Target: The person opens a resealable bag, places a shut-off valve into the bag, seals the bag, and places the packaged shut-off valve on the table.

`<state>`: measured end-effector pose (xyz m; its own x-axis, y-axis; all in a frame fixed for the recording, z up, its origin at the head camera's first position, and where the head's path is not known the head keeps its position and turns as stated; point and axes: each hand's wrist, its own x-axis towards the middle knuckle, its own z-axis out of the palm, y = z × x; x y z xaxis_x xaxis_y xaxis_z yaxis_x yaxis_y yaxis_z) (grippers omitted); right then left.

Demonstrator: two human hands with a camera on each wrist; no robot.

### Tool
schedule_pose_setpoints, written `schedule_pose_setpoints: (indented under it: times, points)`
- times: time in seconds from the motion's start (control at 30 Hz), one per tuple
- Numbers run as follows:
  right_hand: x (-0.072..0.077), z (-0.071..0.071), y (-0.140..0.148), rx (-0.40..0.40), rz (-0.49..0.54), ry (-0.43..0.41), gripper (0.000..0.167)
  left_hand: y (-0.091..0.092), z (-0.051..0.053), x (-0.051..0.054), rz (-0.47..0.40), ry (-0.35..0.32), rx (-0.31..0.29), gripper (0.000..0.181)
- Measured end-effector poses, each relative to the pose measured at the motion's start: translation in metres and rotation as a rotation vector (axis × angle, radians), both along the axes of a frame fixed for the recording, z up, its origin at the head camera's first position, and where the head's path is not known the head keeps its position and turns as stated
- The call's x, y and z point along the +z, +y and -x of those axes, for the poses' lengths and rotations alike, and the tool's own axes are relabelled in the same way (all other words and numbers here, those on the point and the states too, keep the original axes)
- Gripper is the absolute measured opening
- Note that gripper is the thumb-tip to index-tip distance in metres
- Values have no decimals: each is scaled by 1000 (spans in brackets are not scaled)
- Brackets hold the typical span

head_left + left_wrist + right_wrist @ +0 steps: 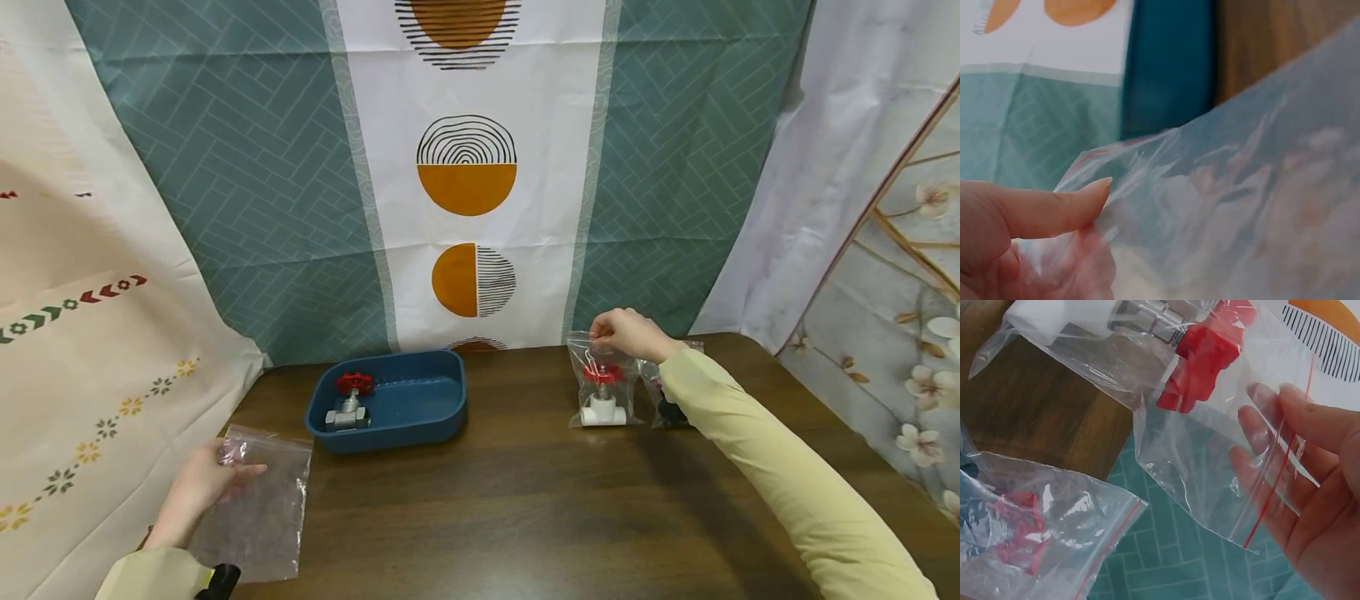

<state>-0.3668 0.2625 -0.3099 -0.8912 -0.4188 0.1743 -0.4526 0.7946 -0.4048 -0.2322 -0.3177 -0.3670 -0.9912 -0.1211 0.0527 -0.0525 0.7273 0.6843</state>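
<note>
At the lower left, my left hand (202, 483) pinches an empty clear zip bag (262, 508) by its top edge; the left wrist view shows the thumb over the plastic (1210, 206). My right hand (633, 333) pinches the top of another clear bag (1179, 450) at the back right. Inside that bag is a white valve (603, 411) with a red handle (1210, 353). Close beside it, partly behind my right arm, lies another bag (1066, 519) holding a dark valve with a red handle. A metal valve (348, 414) with a red handle sits in the blue tray (420, 435).
The brown wooden table (480, 517) extends in front of the tray and bags. A patterned green and white cloth (285, 183) hangs behind it. Light cloths hang at the left and right sides.
</note>
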Motion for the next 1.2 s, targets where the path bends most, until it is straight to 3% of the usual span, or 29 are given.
schedule_pose_setpoints:
  times: [0.1,0.3,0.4,0.53,0.6,0.9,1.2]
  points:
    - [-2,4,-2,2,-11,40,8,1,-7,10,-4,87,27,33]
    - [-9,8,-2,-38,-43,76,9,14,-18,33,138,284,93,34]
    - [-14,9,-1,-68,-55,76,10,29,-18,43,94,326,93,34]
    - [-24,14,-2,-91,-70,102,10,53,-18,51,-64,341,65,32]
    - [-29,17,-3,-105,-71,111,11,64,-17,53,-104,359,47,33]
    - [-49,29,-5,-144,-100,92,17,111,-10,50,-199,377,-43,30]
    - [-61,43,-5,-148,-130,102,22,153,-4,53,-335,318,-144,30]
